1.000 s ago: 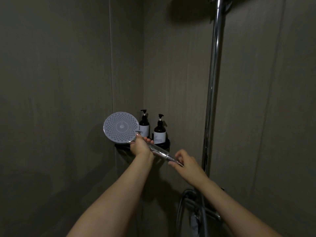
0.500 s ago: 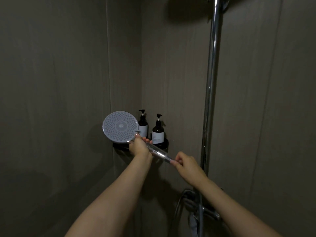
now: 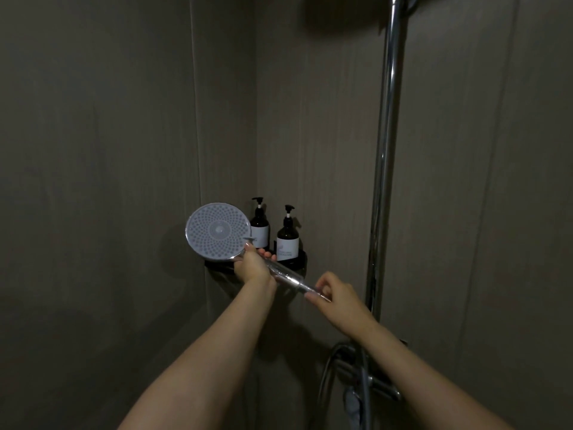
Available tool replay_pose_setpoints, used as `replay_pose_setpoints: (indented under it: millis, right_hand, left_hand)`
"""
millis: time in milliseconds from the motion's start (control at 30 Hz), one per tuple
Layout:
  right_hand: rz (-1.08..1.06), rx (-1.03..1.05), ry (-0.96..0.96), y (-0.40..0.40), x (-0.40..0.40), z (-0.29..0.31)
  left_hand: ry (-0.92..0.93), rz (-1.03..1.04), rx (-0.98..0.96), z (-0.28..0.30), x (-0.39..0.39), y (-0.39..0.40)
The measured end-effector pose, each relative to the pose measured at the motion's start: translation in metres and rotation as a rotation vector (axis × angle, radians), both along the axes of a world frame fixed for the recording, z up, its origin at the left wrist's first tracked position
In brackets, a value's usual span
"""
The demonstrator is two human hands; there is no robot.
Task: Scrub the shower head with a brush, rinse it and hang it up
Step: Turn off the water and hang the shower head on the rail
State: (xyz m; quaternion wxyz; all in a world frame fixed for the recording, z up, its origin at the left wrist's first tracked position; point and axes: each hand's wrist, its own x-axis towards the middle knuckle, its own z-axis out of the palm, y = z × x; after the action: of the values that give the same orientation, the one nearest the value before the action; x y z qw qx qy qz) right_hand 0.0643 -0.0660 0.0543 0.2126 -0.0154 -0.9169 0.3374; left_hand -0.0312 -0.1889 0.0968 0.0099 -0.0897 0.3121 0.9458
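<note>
we hold the shower head [image 3: 218, 231] up in the corner of the stall, its round nozzle face turned toward us. our left hand [image 3: 252, 264] is wrapped around the handle just below the face, and our right hand [image 3: 336, 297] pinches the lower end of the handle between thumb and fingertips, where the hose would join. behind the left hand, two dark pump bottles [image 3: 287, 238] stand side by side on a small corner shelf [image 3: 300, 262], the head just in front of the left one. the chrome riser pole [image 3: 384, 169] runs up the wall to the right of our right hand, and the mixer bar [image 3: 369, 380] sits low beneath it with a hose looping down.

no brush shows anywhere, and no water runs from the nozzles, so we judge the scrubbing has not begun and we are only readying the head, perhaps turning or checking the fitting at the handle's end; the light is too dim to be sure what the right fingers do there.

the next move calls for one hand to keep a firm hold on the handle, face steady and toward us, while the other lets go to fetch a brush and work it across the nozzles.
</note>
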Motion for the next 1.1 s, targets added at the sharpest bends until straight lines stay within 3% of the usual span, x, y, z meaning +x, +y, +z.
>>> replay_pose_setpoints:
  millis: [800,1100]
  right_hand:
    - [-0.022,0.085,-0.042,-0.002,-0.005,-0.01]
    - [-0.105,0.308,-0.029,-0.011,-0.005,-0.012]
  left_hand:
    - [-0.011,0.013,0.003,-0.006,-0.005,0.003]
    - [0.001,0.026,-0.001,-0.007,-0.007,0.0]
